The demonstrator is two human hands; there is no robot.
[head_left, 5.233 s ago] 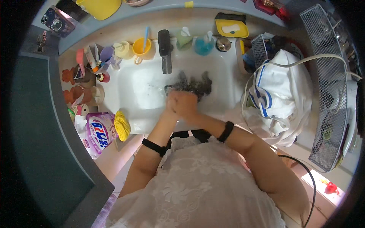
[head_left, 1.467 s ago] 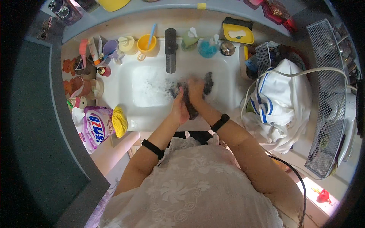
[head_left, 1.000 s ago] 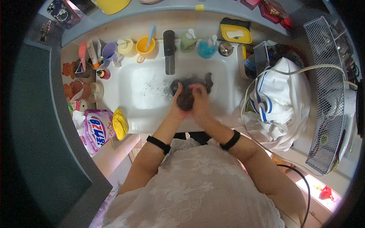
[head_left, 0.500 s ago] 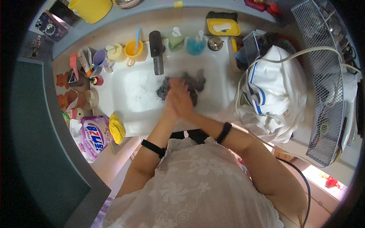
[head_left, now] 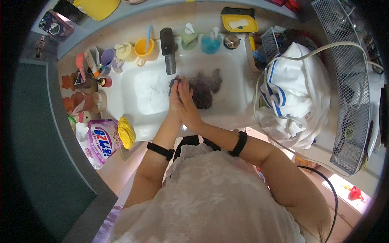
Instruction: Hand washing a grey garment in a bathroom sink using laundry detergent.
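Inside the white sink point(head_left: 139, 121), a dark, wet, bunched cloth point(head_left: 203, 95) lies in cloudy water. My left hand point(head_left: 174, 106) and my right hand point(head_left: 189, 106) meet palm to palm over its left part, fingers stretched forward. Dark fabric shows at the fingertips and beside both hands, so some of the cloth is pressed between the palms; the palms hide that part. Just beyond the fingertips hangs the black faucet point(head_left: 169, 54).
Along the back rim stand a yellow cup point(head_left: 145, 50), a green pump bottle point(head_left: 189, 38) and a blue pump bottle point(head_left: 211, 42). At left sit a purple-white detergent bag point(head_left: 101, 139) and a yellow cloth point(head_left: 126, 133). White fabric point(head_left: 293, 89) and a cable point(head_left: 256, 95) lie right, by a mesh rack point(head_left: 352, 89).
My hands have shifted slightly left and straightened, with the fingers now pointing forward side by side. More of the dark cloth shows to their right.
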